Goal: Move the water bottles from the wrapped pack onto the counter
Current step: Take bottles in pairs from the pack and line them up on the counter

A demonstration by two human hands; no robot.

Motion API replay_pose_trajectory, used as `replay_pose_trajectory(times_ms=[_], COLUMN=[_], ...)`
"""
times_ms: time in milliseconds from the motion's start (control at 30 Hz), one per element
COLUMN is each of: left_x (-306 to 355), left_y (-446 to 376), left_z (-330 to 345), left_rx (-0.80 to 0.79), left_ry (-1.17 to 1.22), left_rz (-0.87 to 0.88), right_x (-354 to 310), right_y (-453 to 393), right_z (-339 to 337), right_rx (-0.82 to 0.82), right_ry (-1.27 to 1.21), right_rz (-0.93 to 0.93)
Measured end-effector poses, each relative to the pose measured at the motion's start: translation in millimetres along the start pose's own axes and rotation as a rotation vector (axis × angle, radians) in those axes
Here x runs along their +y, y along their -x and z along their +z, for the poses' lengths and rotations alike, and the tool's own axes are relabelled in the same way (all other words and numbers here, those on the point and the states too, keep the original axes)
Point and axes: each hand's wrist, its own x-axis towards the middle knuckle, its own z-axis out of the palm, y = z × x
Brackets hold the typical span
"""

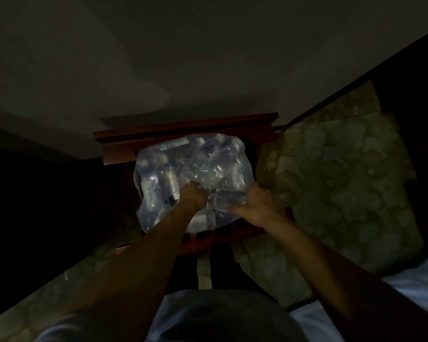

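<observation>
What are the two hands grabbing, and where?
Both hands grip the plastic wrap of the water bottle pack at its near side: the left hand bunches it at the middle, the right hand nearer the corner.

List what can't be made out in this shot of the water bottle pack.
Head view only, very dim:
- Bottles inside the pack: count unclear, blurred by crinkled wrap and glare.
- Left hand: fingers sunk into the wrap; what they grip is hidden.
- Right hand: fingertips hidden behind the plastic.
- Wooden stand: mostly covered by the pack.
- Left of the stand: lost in darkness.
</observation>
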Motion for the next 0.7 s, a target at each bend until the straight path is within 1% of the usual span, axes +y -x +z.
replay_pose_trajectory(times_ms=[67,133,200,267,333,467,567,633,700], left_x=[-2,-7,-8,-6,-5,-15,-20,-15,-7], left_y=[-12,-20,-28,-36,-43,-46,-48,-51,-49], left_z=[10,20,26,28,26,13,4,2,5], left_rx=[0.089,0.136,0.199,0.241,0.234,0.169,0.193,0.174,0.209], left_ry=[0.161,0.290,0.428,0.446,0.367,0.086,-0.156,-0.191,-0.155], left_rz=[-0.063,-0.089,-0.038,0.021,0.035,0.068,0.050,-0.035,-0.087], right_x=[5,10,14,19,25,32,35,36,34], right_y=[0,-2,-6,-10,-13,-15,-18,-21,-23], right_z=[2,8,15,23,33,43,44,45,47], right_rx=[0.014,0.010,0.003,-0.013,-0.029,-0.089,-0.096,-0.110,-0.121], right_ry=[-0.035,-0.078,-0.106,-0.125,-0.164,-0.250,-0.293,-0.308,-0.293], right_rz=[0.003,0.005,0.034,0.049,0.050,0.045,0.036,0.037,0.035])
